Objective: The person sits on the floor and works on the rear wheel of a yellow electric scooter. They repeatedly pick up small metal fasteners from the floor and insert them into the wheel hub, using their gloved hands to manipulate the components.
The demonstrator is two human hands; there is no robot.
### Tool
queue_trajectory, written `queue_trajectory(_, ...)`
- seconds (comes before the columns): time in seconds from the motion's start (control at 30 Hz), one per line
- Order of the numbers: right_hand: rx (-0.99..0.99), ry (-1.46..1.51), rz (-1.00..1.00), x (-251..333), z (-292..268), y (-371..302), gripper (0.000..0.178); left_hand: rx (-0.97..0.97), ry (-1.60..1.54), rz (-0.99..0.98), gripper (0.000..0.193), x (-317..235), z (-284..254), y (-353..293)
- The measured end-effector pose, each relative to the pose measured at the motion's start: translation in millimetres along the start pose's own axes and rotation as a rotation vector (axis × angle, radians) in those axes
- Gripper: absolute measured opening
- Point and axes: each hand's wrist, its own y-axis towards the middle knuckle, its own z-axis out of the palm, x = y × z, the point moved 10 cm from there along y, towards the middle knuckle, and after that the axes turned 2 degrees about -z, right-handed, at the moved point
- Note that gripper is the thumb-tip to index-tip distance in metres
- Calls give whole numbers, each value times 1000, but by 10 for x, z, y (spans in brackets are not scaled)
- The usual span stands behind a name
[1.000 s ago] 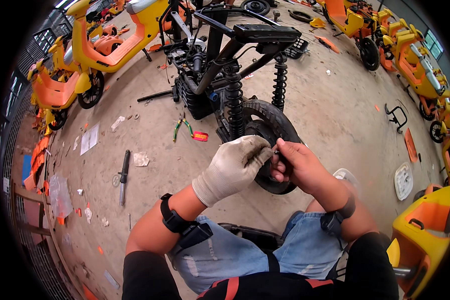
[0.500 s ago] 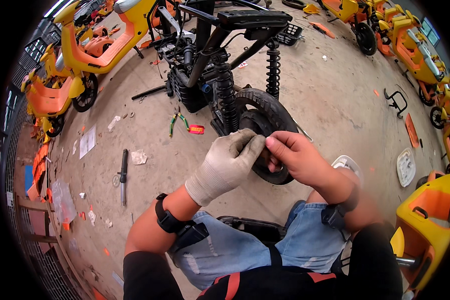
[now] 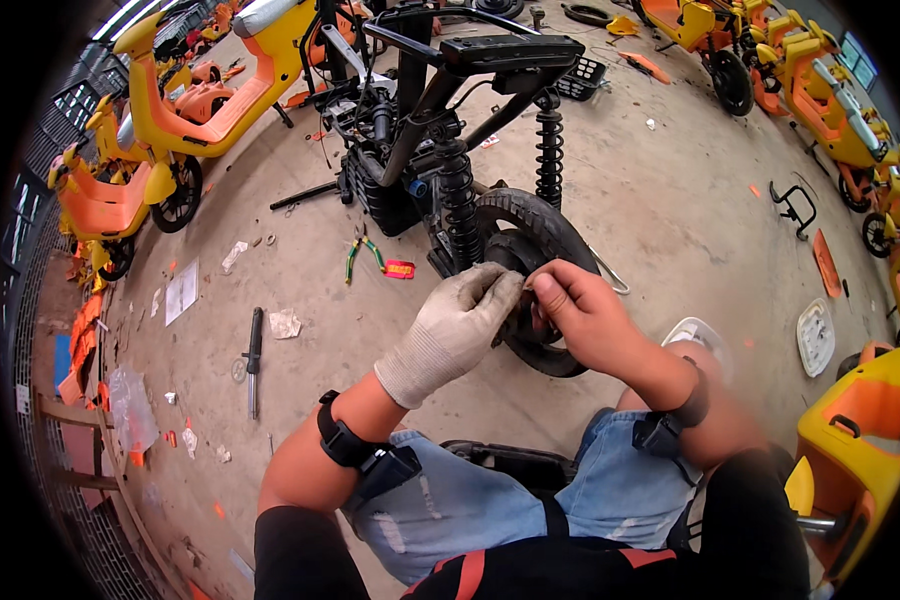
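Gloved left hand [image 3: 455, 322] and bare right hand [image 3: 598, 318] pinch narrowly, nearly meeting before the wheel [image 3: 562, 236], well inside the floor's [image 3: 710, 230] left edge; what they hold I cannot tell. Since a second ago, the right has rolled knuckles-up.

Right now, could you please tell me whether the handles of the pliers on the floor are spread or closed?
Spread: the green handles of the pliers angle apart in a V on the floor.

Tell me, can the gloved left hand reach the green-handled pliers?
Probably yes: nothing bulky stands between the left hand and the pliers on the floor, though it's busy beside the right hand.
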Motion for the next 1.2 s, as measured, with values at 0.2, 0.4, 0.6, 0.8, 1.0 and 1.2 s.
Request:
queue_trajectory(0.2,106,410,378,-288,112,-115,40,51,266,177,19,-289,66,-68)
queue_trajectory(0.4,132,661,503,-333,180,-138,40,-59,461,380,14,-478,42,-117)
queue_trajectory(0.6,143,288,278,-242,140,-88,38,2,444,231,20,-335,41,-70)
queue_trajectory(0.8,79,83,176,-123,115,-88,35,30,127,-25,31,-46,48,-31)
queue_trajectory(1.0,-84,-674,-562,416,160,-172,25,55,-230,-384,36,200,84,-122)
queue_trajectory(1.2,-65,-341,-262,199,60,-27,28,9,-214,-287,33,97,4,-87)
